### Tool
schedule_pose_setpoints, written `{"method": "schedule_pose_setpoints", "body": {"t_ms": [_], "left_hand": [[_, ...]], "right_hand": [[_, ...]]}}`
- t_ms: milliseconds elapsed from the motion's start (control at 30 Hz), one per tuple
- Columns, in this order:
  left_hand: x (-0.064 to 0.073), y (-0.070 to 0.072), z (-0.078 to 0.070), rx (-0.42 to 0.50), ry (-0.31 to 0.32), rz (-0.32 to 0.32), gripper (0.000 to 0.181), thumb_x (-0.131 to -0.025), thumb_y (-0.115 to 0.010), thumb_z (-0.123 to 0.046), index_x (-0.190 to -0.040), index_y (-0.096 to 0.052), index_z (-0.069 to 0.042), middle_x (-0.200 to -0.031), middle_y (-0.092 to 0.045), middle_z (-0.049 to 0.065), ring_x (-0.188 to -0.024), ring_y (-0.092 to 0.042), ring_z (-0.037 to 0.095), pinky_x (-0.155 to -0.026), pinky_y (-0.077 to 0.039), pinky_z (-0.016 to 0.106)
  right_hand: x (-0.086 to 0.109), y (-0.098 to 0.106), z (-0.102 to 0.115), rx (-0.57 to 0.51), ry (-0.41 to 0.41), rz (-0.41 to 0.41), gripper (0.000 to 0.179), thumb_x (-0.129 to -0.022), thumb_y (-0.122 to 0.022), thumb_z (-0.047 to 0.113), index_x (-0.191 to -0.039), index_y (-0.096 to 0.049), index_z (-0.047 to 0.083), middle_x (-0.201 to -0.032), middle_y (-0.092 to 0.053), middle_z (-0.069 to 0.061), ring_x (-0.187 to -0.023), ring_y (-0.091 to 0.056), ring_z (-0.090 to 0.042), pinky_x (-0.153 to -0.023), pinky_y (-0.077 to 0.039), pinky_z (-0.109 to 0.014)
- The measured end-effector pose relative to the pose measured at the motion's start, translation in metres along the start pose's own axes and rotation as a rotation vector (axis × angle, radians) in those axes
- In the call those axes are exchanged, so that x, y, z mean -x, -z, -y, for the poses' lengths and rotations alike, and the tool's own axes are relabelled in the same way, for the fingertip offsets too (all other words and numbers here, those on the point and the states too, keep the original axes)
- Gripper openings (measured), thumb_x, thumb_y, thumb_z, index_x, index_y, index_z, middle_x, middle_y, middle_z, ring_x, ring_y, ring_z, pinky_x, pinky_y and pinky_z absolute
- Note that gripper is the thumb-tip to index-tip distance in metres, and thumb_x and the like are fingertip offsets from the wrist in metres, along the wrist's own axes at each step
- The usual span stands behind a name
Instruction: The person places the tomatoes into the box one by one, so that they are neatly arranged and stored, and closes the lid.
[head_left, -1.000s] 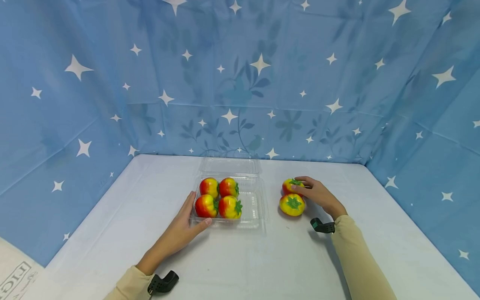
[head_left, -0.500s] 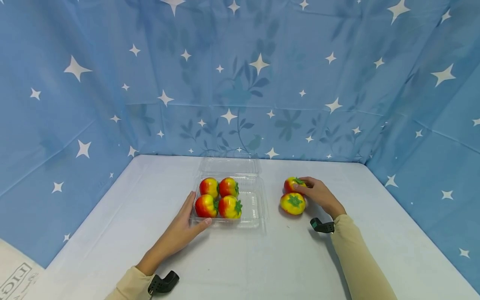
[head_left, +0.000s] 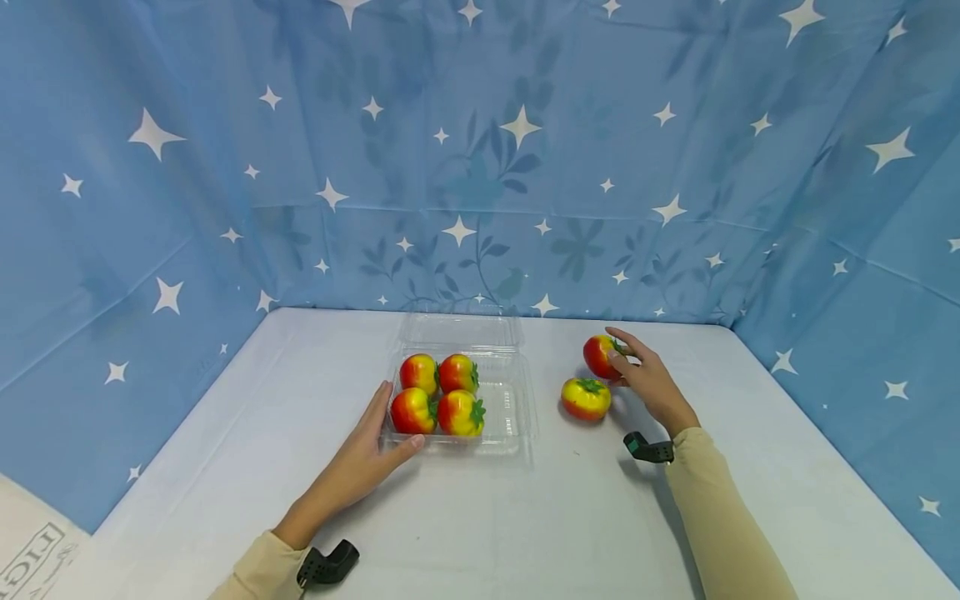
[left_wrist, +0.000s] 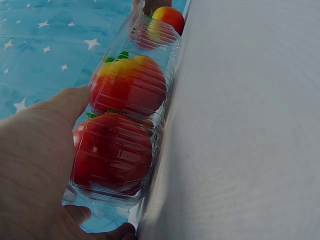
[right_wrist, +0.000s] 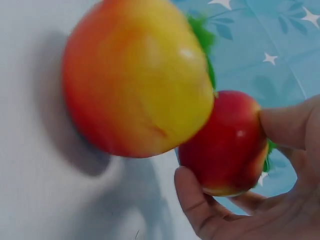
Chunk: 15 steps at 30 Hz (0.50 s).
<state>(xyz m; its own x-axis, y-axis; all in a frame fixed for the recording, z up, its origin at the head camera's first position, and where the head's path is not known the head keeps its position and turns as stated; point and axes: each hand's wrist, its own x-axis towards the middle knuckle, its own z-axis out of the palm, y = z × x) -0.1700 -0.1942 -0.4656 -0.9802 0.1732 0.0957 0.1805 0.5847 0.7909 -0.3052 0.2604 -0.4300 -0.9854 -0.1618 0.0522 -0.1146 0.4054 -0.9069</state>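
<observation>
In the head view my left hand point(head_left: 367, 454) rests at the near left corner of a clear plastic box point(head_left: 501, 442), thumb along the front wall, fingers along the left side. Several red-and-yellow persimmons point(head_left: 461, 414) with green leafy caps fill the box's left part. My right hand point(head_left: 654, 385) holds another persimmon point(head_left: 600, 357) between thumb and fingers, raised a little over the table. Just in front of it a second persimmon point(head_left: 586, 400) sits on the table; it looms large in the right wrist view. The left wrist view shows my thumb point(left_wrist: 75, 102) against the box.
The box's clear lid point(head_left: 459, 331) lies folded back behind it. A white cloth covers the table point(head_left: 480, 525). Blue star-patterned curtains point(head_left: 480, 167) enclose the back and sides. Printed pale material point(head_left: 33, 546) shows at the lower left.
My right hand has lifted its persimmon up and away, back and to the right, off the one beside it. That one has tipped, its green cap now facing back. The left hand stays put.
</observation>
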Motion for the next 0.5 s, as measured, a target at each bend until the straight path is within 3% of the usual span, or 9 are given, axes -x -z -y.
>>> {"method": "schedule_pose_setpoints", "body": {"t_ms": [133, 300, 500], "left_hand": [[0.000, 0.000, -0.001, -0.003, 0.004, 0.004, 0.109, -0.101, -0.070, -0.056, -0.172, -0.006, -0.005, -0.179, -0.003, 0.016, -0.163, -0.008, 0.039, -0.125, -0.014, 0.059], [0.001, -0.001, -0.002, -0.009, 0.009, 0.005, 0.108, -0.101, -0.070, -0.054, -0.172, -0.006, -0.004, -0.179, -0.003, 0.017, -0.163, -0.008, 0.039, -0.125, -0.014, 0.058], [0.001, -0.001, -0.003, -0.007, 0.002, 0.001, 0.106, -0.102, -0.071, -0.049, -0.172, -0.006, -0.003, -0.179, -0.004, 0.017, -0.163, -0.009, 0.040, -0.125, -0.015, 0.059]], "right_hand": [[0.002, -0.001, 0.005, -0.099, 0.038, -0.017, 0.054, -0.117, -0.044, 0.017, -0.170, -0.035, 0.016, -0.166, -0.029, -0.028, -0.138, -0.045, -0.048, -0.100, -0.058, -0.038], [0.003, -0.005, 0.014, -0.187, 0.068, -0.065, 0.046, -0.116, -0.041, 0.011, -0.161, -0.047, 0.003, -0.157, -0.040, -0.027, -0.137, -0.049, -0.045, -0.094, -0.058, -0.026], [0.002, -0.011, 0.026, -0.129, 0.089, -0.110, 0.044, -0.115, -0.047, 0.014, -0.156, -0.050, -0.003, -0.154, -0.048, -0.025, -0.137, -0.049, -0.048, -0.091, -0.058, -0.022]]}}
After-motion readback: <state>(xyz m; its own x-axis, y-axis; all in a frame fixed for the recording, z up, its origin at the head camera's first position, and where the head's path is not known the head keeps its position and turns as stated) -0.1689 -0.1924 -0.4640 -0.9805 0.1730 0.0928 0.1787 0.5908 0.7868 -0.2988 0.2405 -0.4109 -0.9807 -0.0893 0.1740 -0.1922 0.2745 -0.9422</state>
